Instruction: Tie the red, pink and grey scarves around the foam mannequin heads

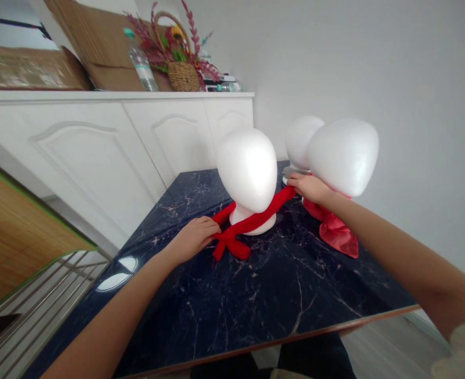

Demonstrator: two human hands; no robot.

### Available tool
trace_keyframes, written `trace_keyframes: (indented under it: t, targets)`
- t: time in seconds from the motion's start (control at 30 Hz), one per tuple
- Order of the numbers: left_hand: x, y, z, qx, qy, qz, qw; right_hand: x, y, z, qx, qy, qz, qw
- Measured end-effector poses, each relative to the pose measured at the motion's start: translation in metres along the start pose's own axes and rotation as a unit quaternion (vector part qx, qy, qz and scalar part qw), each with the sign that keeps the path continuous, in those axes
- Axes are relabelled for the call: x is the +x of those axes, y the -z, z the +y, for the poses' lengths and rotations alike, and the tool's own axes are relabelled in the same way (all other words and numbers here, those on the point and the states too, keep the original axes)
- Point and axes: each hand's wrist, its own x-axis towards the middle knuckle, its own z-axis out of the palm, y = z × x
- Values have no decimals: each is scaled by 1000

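A white mannequin head (248, 168) stands upright on the dark marbled table. Around its neck runs a red scarf (258, 221), crossing itself low at the front left, with a short end lying on the table. My left hand (196, 237) is closed on the scarf near that crossing. To the right, my right hand (305, 185) grips the stretch of scarf drawn out past the neck; its fingertips curl over the cloth. Behind this hand is a second white head (345, 152) with a shiny red satin cloth (337, 234) round its neck.
A third white head (301, 139) stands farther back, with grey cloth (291, 171) at its base. White cabinets (177, 131) line the back left, topped with a bottle (141, 63), a flower basket (183, 76) and cardboard boxes (27, 68). The table's front edge (295, 337) is close to me.
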Motion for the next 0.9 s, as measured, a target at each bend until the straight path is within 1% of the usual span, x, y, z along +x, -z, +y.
trace_keyframes:
  t: [0.07,0.13,0.17,0.3,0.37,0.43,0.5,0.53,0.6,0.67,0.73,0.8,0.83,0.87,0.9]
  targets:
    - [-6,0,-15,33,8,26,999,5,2,6,-1,-9,3,1000]
    - [-14,-2,-32,61,34,49,996,9,5,12,1,-18,5,1000]
    - [-17,-3,-41,66,51,51,995,12,8,15,2,-23,5,1000]
    - [-31,-9,-74,24,154,17,988,21,20,22,12,-32,3,999]
    - [-36,-13,-83,-14,202,1,979,26,25,20,25,-33,12,999]
    - [-36,-16,-85,-34,238,-12,971,29,28,16,42,-27,15,999]
    - [-31,-17,-79,-21,271,-3,962,30,29,9,51,-15,10,999]
    - [-26,-17,-72,-11,283,19,959,30,29,5,55,-13,7,998]
    - [-9,-16,-55,-26,285,96,953,29,27,-4,73,-29,11,997]
    - [16,-16,-32,-113,269,179,940,25,23,-15,109,-72,32,991]
    - [46,-20,-7,-250,251,227,907,18,18,-28,167,-118,64,977]
    - [77,-27,14,-393,224,256,854,10,9,-40,248,-148,104,952]
    - [91,-32,23,-447,199,265,830,7,4,-46,299,-156,127,933]
    - [104,-37,29,-484,193,280,806,3,-1,-52,352,-161,152,909]
    - [115,-42,34,-503,198,294,789,0,-6,-57,405,-165,174,882]
